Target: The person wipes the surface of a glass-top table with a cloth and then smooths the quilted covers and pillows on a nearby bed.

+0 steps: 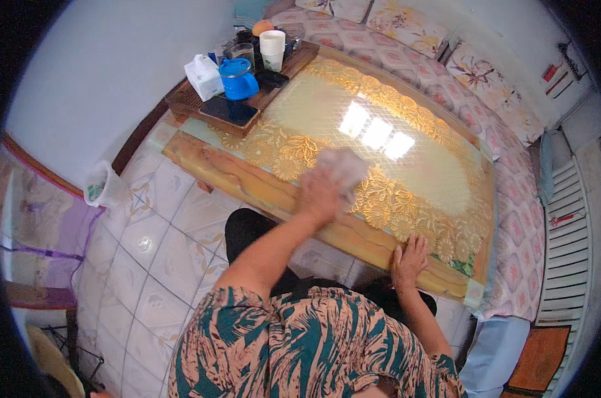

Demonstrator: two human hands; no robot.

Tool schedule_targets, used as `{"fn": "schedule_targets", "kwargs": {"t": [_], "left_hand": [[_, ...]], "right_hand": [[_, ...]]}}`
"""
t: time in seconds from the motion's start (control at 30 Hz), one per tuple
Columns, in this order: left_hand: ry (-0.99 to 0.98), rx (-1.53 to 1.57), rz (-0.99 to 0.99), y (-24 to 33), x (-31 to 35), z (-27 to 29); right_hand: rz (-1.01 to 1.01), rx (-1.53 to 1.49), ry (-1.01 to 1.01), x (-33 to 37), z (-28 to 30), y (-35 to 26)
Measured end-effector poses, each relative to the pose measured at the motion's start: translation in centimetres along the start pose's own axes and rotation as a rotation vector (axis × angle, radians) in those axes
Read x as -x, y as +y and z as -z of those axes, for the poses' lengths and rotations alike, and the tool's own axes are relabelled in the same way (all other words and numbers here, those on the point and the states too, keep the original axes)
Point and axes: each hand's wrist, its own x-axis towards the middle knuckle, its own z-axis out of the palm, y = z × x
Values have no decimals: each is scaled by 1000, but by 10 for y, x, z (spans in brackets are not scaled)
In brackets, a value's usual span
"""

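My left hand (319,196) is closed on a pale crumpled cloth (345,166), pressed against the tabletop near its front edge. Hand and cloth are slightly blurred. Under them lies a shiny cover (294,113) with gold flowers and a pale diamond pattern, spread over the low table. Further right, my right hand (411,261) rests flat, fingers extended, on the table's yellow-brown marbled front edge (247,180). That hand holds nothing.
On the table's left end, a wooden tea tray (181,99) carries a blue mug (237,79), stacked paper cups (272,48), a tissue pack (203,77) and a phone (229,111). A patterned sofa (513,199) wraps the far and right sides. A white bin (104,183) stands at left.
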Motion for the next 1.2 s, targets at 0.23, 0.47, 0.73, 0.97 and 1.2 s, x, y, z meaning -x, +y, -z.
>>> {"fn": "schedule_targets", "kwargs": {"t": [0.23, 0.47, 0.73, 0.97, 1.2], "left_hand": [[49, -168, 300, -136, 44, 49], [171, -199, 510, -202, 87, 75], [198, -343, 845, -321, 69, 109], [136, -341, 1053, -378, 33, 135], [201, -607, 896, -465, 24, 127]], "right_hand": [[-156, 2, -47, -4, 2, -25], [-165, 98, -4, -1, 6, -34], [-134, 94, 19, 1, 4, -36], [-124, 97, -38, -1, 6, -32], [-113, 131, -59, -1, 3, -31]]}}
